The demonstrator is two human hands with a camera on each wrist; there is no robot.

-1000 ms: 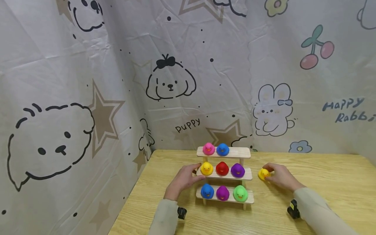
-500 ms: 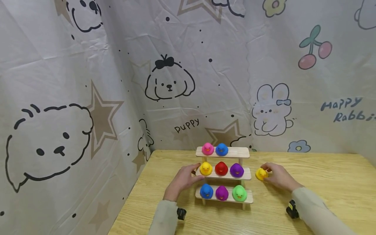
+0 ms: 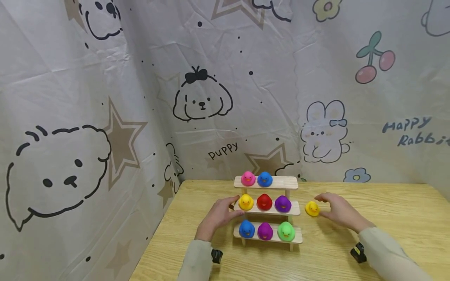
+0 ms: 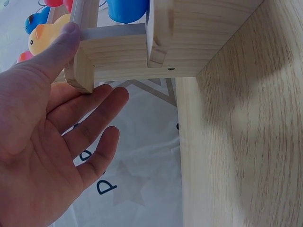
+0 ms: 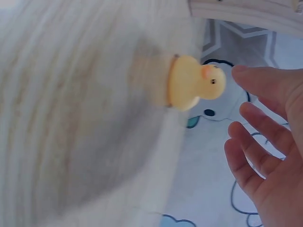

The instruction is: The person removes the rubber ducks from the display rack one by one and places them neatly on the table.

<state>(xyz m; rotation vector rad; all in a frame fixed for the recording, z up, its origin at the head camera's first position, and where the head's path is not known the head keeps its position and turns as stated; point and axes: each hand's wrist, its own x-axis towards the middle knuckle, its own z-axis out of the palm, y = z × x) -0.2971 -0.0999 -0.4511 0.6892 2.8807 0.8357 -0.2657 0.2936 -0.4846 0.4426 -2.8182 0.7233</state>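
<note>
With our left hand [image 3: 218,215] we pinch the wooden rack [image 3: 285,182] at its middle tier's left end, while our right hand [image 3: 340,212], fingers parted, hangs just beside the yellow duck [image 3: 312,209] on the desk [image 3: 325,253], right of the rack.

From here I see pale, creased cloth [image 3: 274,125] hanging behind a light wood-grained counter [image 3: 404,210] and along its left; a puppy face [image 3: 202,111], rabbit [image 3: 325,146], brown stars [image 3: 121,144] and pink cherries [image 3: 387,60] decorate it.
</note>
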